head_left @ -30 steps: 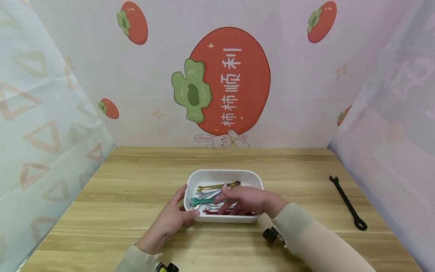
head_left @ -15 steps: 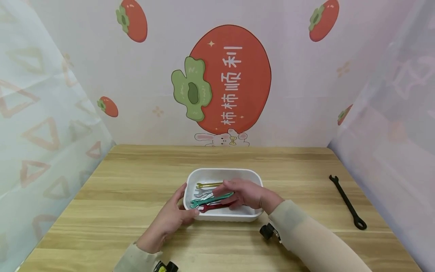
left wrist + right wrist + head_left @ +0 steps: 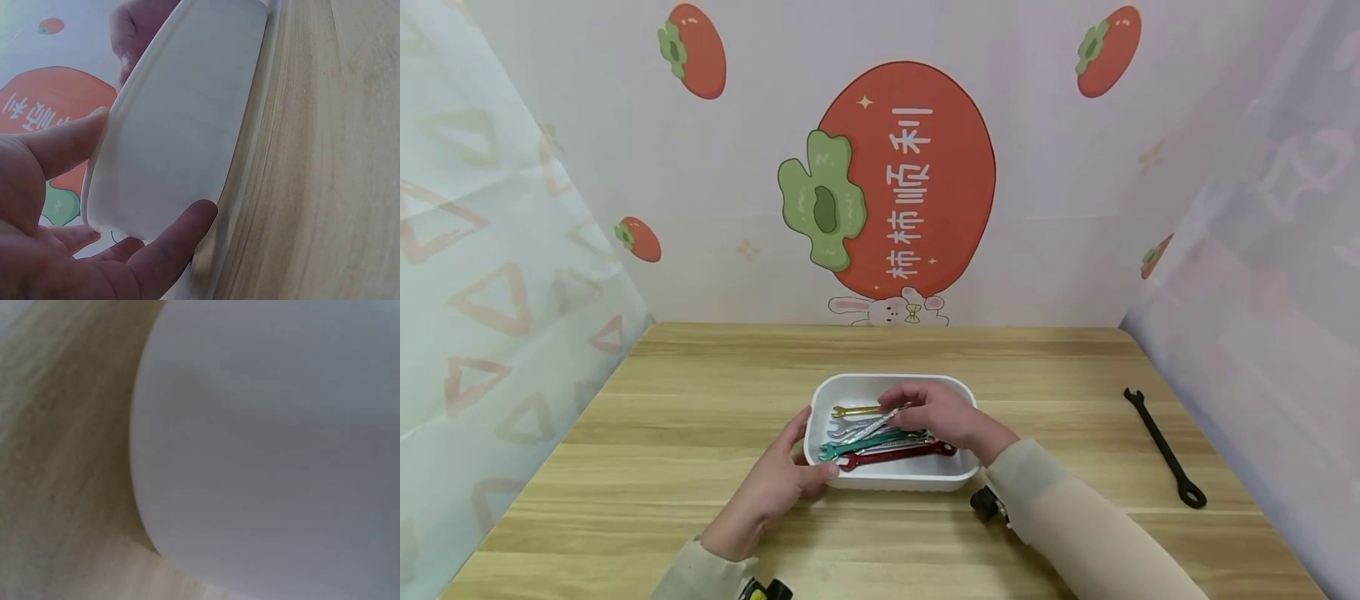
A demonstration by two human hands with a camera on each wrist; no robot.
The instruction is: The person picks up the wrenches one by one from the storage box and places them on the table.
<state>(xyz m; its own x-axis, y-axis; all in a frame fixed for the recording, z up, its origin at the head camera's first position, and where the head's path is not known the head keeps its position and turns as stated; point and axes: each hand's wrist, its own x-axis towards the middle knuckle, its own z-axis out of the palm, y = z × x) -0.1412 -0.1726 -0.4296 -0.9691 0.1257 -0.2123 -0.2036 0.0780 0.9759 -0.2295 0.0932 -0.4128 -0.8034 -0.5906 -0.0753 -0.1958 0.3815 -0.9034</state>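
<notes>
A white tray [image 3: 895, 482] stands on the wooden table with several combination wrenches in it. My left hand [image 3: 778, 475] grips its left end, thumb at the front rim; the left wrist view shows the fingers spread around the tray's wall. Over the tray's right half, my right hand [image 3: 936, 412] reaches in with relaxed, bent fingers by the end of a silver wrench [image 3: 868, 429]. Nearest the front lies a red wrench [image 3: 895, 454], then a green wrench [image 3: 842, 447]. A gold wrench [image 3: 853, 411] is at the back, its right end hidden by my right hand.
A black wrench [image 3: 1165, 446] lies alone near the right edge of the table [image 3: 700, 417]. Printed cloth walls enclose the table at the back and both sides. The tray's white wall [image 3: 262, 456] fills most of the right wrist view.
My right hand has moved from the front of the tray toward its back. The red and green wrenches have shifted and lie more uncovered. My left hand keeps its grip on the tray.
</notes>
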